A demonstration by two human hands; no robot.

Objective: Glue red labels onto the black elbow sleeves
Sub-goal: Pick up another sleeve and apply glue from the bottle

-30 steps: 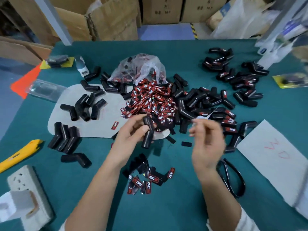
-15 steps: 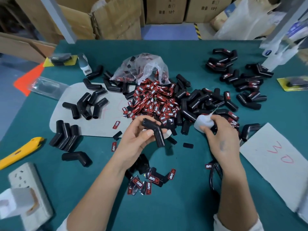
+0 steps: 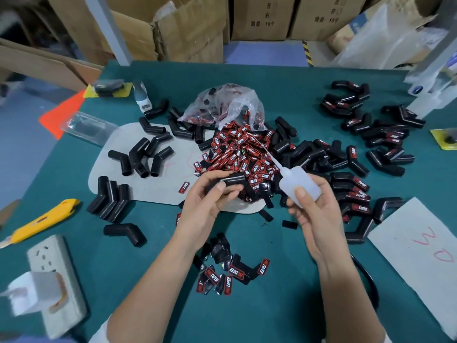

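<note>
1. Left hand [image 3: 210, 201] grips one black elbow sleeve [image 3: 228, 180], fingers curled over it & thumb on top – sleeve held just in front of the label pile [image 3: 237, 154], above the table [image 3: 272, 305].
2. Right hand [image 3: 319, 214] grasps a small white glue bottle [image 3: 300, 183], thumb pressed on its body; thin nozzle tilts up-left, tip over the label pile's right part. Nozzle not touching the held sleeve.
3. Label pile – red/black "TAPER" tags heaped mid-table, spilling from a clear plastic bag [image 3: 222, 107] just behind it.
4. Right of label pile: heap of sleeves w/ red labels on them [image 3: 353, 184]; a second labelled group [image 3: 371, 120] farther right & back.
5. Left of label pile: bare sleeves [image 3: 143, 157] on a grey mat [image 3: 153, 189]; more bare ones [image 3: 111, 196] at the mat's left edge, one alone [image 3: 125, 232] nearer the person.
6. In front of label pile, between the forearms: small scatter of loose labels [image 3: 227, 273].
7. Far left of pile: yellow utility knife [image 3: 42, 221], white power strip [image 3: 57, 271] w/ a plug in it.
8. Right-front of pile: white paper sheet [image 3: 420, 256] w/ red marks. Cardboard boxes [image 3: 193, 28] behind the table.
</note>
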